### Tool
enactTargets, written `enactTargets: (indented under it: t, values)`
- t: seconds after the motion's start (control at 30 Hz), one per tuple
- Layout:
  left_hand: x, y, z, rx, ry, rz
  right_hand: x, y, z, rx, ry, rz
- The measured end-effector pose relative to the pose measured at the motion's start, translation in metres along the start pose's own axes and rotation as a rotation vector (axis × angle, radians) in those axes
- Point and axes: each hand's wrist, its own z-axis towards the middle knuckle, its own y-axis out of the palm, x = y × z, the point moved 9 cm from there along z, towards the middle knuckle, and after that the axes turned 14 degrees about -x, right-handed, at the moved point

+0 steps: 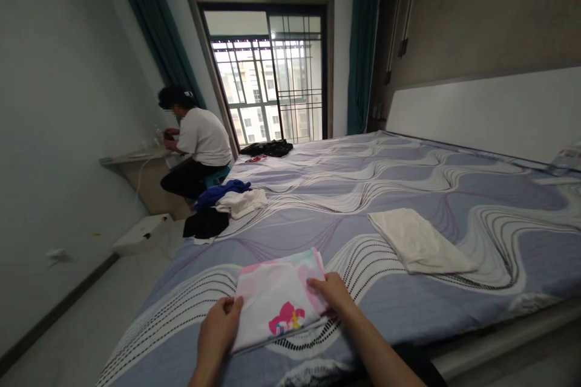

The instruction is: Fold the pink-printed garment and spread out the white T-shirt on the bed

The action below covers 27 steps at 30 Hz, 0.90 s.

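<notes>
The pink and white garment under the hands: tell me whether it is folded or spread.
Folded: the pink and white garment lies as a compact rectangle on the bed.
</notes>
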Motion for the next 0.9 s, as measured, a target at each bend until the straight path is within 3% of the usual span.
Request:
enactTargets:
  t: [0.07, 0.17, 0.33, 0.53, 0.63, 0.7, 0.73, 0.83, 0.9]
  values:
    - [0.002, -0.003, -0.001, 0.107, 0.044, 0.085, -0.009, -0.003, 0.0, 0.042, -0.05, -0.102]
    - [0.023, 0.0, -0.008, 0.266, 0.227, 0.228, -0.02, -0.005, -0.007, 0.074, -0.128, -0.21]
    - [0.05, 0.013, -0.02, 0.352, 0.496, 0.249, -0.03, -0.011, -0.022, 0.082, -0.206, -0.282]
    - [0.07, 0.027, -0.032, 0.29, 0.595, 0.29, -0.022, -0.029, -0.028, 0.099, -0.149, -0.353]
    - [0.086, 0.049, -0.039, 0.17, 0.663, 0.35, -0.028, -0.03, -0.04, 0.251, -0.155, -0.438]
    - [0.097, 0.071, -0.044, 0.048, 0.722, 0.395, -0.045, -0.009, -0.051, 0.331, -0.275, -0.576]
    - [0.101, 0.082, -0.044, -0.016, 0.734, 0.423, -0.053, 0.011, -0.054, 0.303, -0.358, -0.659]
    - [0.101, 0.105, -0.039, -0.143, 0.67, 0.517, -0.057, 0.073, -0.049, 0.06, -0.489, -0.821]
    - [0.097, 0.106, -0.032, -0.145, 0.592, 0.557, -0.05, 0.088, -0.04, 0.002, -0.454, -0.856]
